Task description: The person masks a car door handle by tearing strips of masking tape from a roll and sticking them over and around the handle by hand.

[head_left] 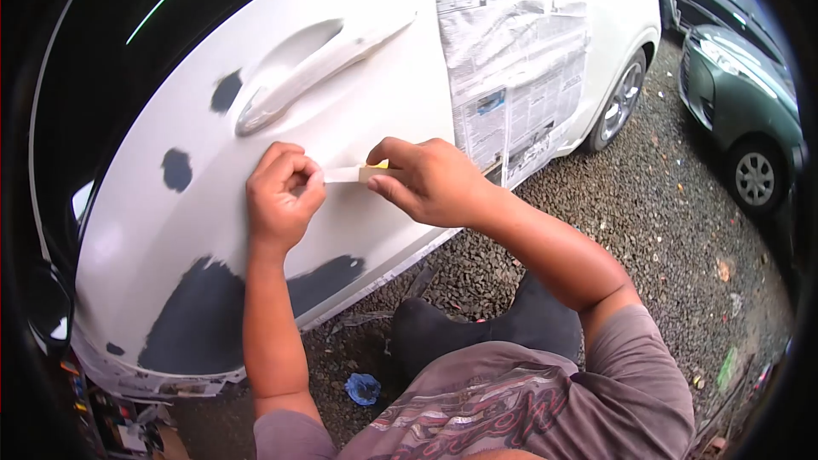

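Note:
My left hand (pixel 285 190) is closed, its thumb and index finger pinching one end of a short pale strip (pixel 342 175) in front of the white car door (pixel 375 111). At the strip's other end, my right hand (pixel 426 179) is closed on a small beige piece with a bit of yellow (pixel 377 165) showing between the fingers. What that piece is, I cannot make out. Above my hands is the door handle (pixel 319 77). Dark grey patches (pixel 200 319) mark the door below and to the left of my left hand.
Newspaper (pixel 520 60) covers the panel right of the door. A car wheel (pixel 622 100) and a green car (pixel 741 102) stand further right. Gravel (pixel 665 230) lies below, with a crumpled blue item (pixel 363 388) near my legs. Assorted items (pixel 128 430) are at the lower left.

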